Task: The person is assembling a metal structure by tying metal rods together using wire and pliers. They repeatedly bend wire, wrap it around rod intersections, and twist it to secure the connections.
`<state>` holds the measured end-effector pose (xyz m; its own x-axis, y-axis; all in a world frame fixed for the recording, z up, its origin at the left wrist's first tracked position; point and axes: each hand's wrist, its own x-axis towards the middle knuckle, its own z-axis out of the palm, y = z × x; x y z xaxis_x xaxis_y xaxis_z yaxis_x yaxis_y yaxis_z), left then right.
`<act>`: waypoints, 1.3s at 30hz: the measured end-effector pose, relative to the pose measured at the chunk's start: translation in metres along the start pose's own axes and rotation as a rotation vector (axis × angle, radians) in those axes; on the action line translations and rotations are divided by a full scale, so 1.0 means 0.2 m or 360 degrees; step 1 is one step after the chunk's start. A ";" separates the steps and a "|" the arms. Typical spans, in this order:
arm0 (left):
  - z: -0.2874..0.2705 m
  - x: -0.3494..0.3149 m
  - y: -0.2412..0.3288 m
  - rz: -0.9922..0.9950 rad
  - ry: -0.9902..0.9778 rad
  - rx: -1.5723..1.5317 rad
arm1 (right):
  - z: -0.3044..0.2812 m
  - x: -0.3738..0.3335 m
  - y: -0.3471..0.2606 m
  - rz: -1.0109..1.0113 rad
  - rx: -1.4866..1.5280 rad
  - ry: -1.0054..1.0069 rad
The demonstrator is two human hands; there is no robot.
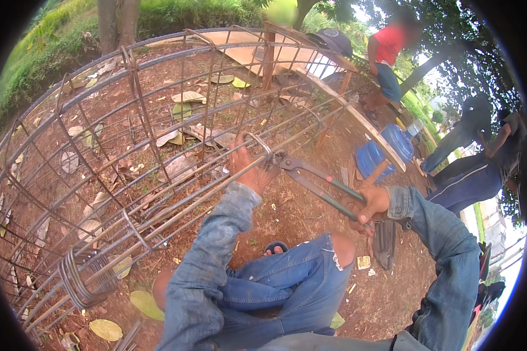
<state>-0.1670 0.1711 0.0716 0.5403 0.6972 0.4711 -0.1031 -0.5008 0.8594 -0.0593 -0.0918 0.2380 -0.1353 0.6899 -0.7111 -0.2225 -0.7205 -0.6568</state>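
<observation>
In front of me a long cage of steel reinforcing bars (pixel 175 178) lies across the ground, sloping from lower left to upper right. My left hand (pixel 247 167) is closed at a bent steel stirrup (pixel 256 139) on the near bars; part of its grip hides behind the bars. Long-handled pincers (pixel 310 172) with green grips reach from my right hand (pixel 369 205), which is wrapped around both handles. Their jaws meet the stirrup and bar right beside my left fingers. Whether a tie wire sits in the jaws is too small to tell.
A bundle of stirrups (pixel 88 278) hangs on the bars at lower left. A wooden batten (pixel 372 131) props the cage's right end, near a blue water jug (pixel 375 155). A dark flat object (pixel 385 243) lies by my knee. A person in red (pixel 392 47) and others in dark clothes are beyond.
</observation>
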 end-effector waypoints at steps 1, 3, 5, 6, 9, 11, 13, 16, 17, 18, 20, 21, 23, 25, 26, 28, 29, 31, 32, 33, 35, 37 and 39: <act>0.02 0.00 0.02 0.0014 -0.0034 -0.0012 | -0.01 0.00 0.01 0.0086 -0.0043 0.0009; 0.04 -0.01 -0.06 0.0096 0.0021 0.0091 | -0.01 0.01 -0.02 0.0245 -0.0108 0.0073; 0.08 -0.02 -0.09 0.0157 0.0087 0.0155 | 0.07 -0.01 -0.08 0.0387 -0.0634 0.0476; 0.08 -0.02 -0.08 0.0183 0.0127 0.0136 | 0.11 0.01 -0.10 0.0433 -0.0943 0.0691; 0.04 0.02 -0.05 0.0219 0.0200 0.0072 | 0.19 0.03 -0.14 0.0254 -0.1962 0.1159; 0.05 0.01 -0.01 0.0066 0.0084 0.0028 | 0.26 -0.03 -0.11 -0.0009 -0.2125 0.1316; 0.04 0.01 0.03 0.0035 0.0059 0.0133 | 0.34 -0.06 -0.09 -0.0219 -0.2365 0.1463; 0.05 -0.01 -0.03 0.0036 0.0051 0.0180 | 0.41 -0.06 -0.07 -0.0402 -0.2923 0.1776; 0.06 -0.02 -0.07 0.0040 0.0052 0.0186 | 0.38 -0.05 -0.06 -0.0497 -0.3170 0.1908; 0.07 -0.01 -0.09 0.0049 0.0064 0.0191 | 0.36 -0.05 -0.07 -0.0602 -0.3426 0.2045; 0.09 -0.01 -0.14 0.0088 0.0111 0.0252 | 0.32 -0.04 -0.10 -0.0801 -0.3691 0.2176; 0.09 -0.02 -0.15 0.0044 0.0081 0.0258 | 0.31 -0.04 -0.11 -0.0903 -0.3829 0.2233; 0.10 -0.03 -0.16 -0.0016 0.0029 0.0266 | 0.28 -0.05 -0.12 -0.0822 -0.3800 0.2221; 0.10 -0.03 -0.15 -0.0016 0.0004 0.0278 | 0.27 -0.05 -0.12 -0.0593 -0.3676 0.2112; 0.10 -0.03 -0.13 -0.0003 -0.0002 0.0281 | 0.27 -0.06 -0.12 -0.0404 -0.3566 0.2009; 0.08 -0.01 -0.12 -0.0034 -0.0024 0.0211 | 0.28 -0.03 -0.17 -0.0111 -0.3291 0.1830; 0.06 -0.03 -0.13 -0.0079 -0.0046 0.0193 | 0.33 -0.05 -0.22 0.0020 -0.3119 0.1733; 0.06 -0.03 -0.10 -0.0041 -0.0028 0.0215 | 0.32 -0.07 -0.27 0.0049 -0.2871 0.1570; 0.07 -0.03 -0.12 -0.0067 0.0024 0.0352 | 0.25 -0.06 -0.26 -0.0080 -0.2785 0.1487; 0.04 0.01 -0.13 -0.0090 0.0103 0.0500 | 0.22 -0.04 -0.30 -0.0282 -0.2653 0.1361; 0.02 -0.01 0.01 -0.0067 -0.0016 0.0162 | 0.15 -0.06 -0.27 -0.0147 -0.2257 0.1192; 0.00 -0.01 0.04 -0.0078 -0.0020 0.0206 | 0.10 -0.07 -0.27 -0.0108 -0.2056 0.1119; 0.03 -0.01 0.00 -0.0007 0.0011 0.0282 | -0.02 -0.05 -0.24 -0.0231 -0.2120 0.1107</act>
<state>-0.1627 0.1668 0.0694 0.5348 0.7026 0.4695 0.0483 -0.5801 0.8131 -0.0433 -0.0644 0.2762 0.3660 0.8643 -0.3451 0.8712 -0.4486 -0.1995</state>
